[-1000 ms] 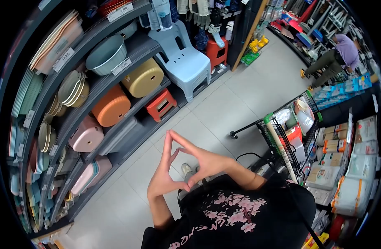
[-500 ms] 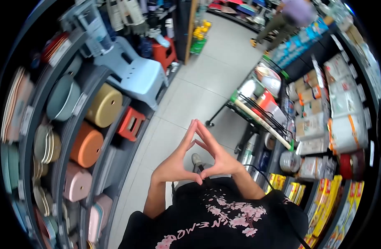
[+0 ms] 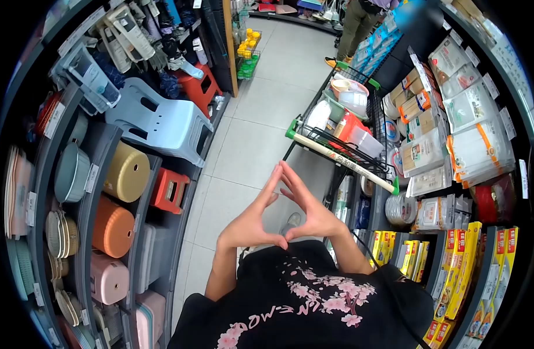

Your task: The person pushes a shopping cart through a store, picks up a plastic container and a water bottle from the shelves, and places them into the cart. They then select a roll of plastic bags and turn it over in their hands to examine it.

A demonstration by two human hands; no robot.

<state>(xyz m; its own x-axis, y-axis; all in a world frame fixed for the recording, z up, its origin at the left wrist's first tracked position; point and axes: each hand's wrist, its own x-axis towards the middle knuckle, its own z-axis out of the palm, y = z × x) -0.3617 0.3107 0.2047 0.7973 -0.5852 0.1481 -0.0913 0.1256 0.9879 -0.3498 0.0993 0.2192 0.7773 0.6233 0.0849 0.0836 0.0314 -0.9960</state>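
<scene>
My left hand (image 3: 248, 225) and my right hand (image 3: 314, 216) meet in front of my black shirt (image 3: 319, 291), which has pink blossoms printed on it. Their index fingertips touch at the top and the thumbs touch at the bottom, framing a diamond-shaped gap. Both hands are open with fingers stretched out, and neither holds anything. Just beyond them, apart from my fingers, is the pale handle (image 3: 342, 161) of a black wire shopping cart (image 3: 313, 110). Inside the cart lie a red item (image 3: 351, 129), a clear plastic box (image 3: 367, 142) and several tubs.
Shelves at left carry a light-blue plastic chair (image 3: 162, 119), red stools (image 3: 170, 189) and coloured round stools (image 3: 113, 227). Packaged goods (image 3: 479, 145) hang at right above yellow boxes (image 3: 462, 273). Tiled floor (image 3: 238, 145) runs between. A person (image 3: 357, 29) stands far down the aisle.
My view has shifted forward along the aisle, so the cart appears nearer and fuller in sight. My hands keep the same touching shape. The distant person appears farther left.
</scene>
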